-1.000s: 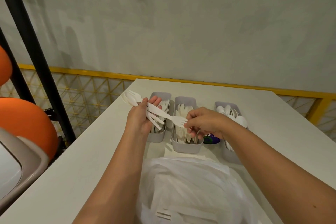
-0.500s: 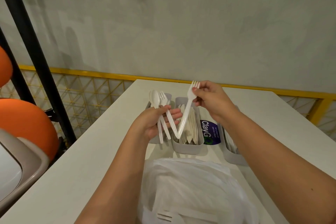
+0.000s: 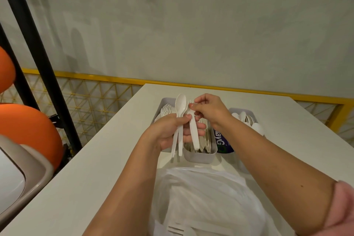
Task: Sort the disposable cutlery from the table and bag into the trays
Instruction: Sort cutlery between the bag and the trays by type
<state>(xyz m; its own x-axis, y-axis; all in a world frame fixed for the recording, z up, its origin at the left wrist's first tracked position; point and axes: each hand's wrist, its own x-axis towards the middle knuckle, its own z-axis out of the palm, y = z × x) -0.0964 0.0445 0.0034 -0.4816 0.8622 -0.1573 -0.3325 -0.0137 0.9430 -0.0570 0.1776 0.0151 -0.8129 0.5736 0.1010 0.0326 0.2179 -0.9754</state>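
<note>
My left hand [image 3: 170, 132] grips a small bunch of white plastic cutlery upright above the trays, with a spoon [image 3: 181, 105] standing tallest. My right hand [image 3: 208, 109] pinches the head of a white fork [image 3: 193, 132] that lies against the left fingers. Three grey trays stand side by side on the white table [image 3: 95, 168]: the left tray [image 3: 164, 101] holds forks, the middle tray [image 3: 199, 157] holds knives, the right tray [image 3: 247, 115] holds spoons. A white plastic bag [image 3: 206, 197] lies near me with a fork [image 3: 176, 231] showing through it.
A purple and white label [image 3: 222, 142] lies between the middle and right trays. A yellow railing [image 3: 134, 80] runs behind the table. A black post [image 3: 38, 48] and orange rounded shapes [image 3: 28, 130] stand at the left, beside a grey and white seat [image 3: 19, 174].
My right hand, which held a fork raised and apart, has brought it back against the bunch in my left hand. The left hand has turned the bunch more upright.
</note>
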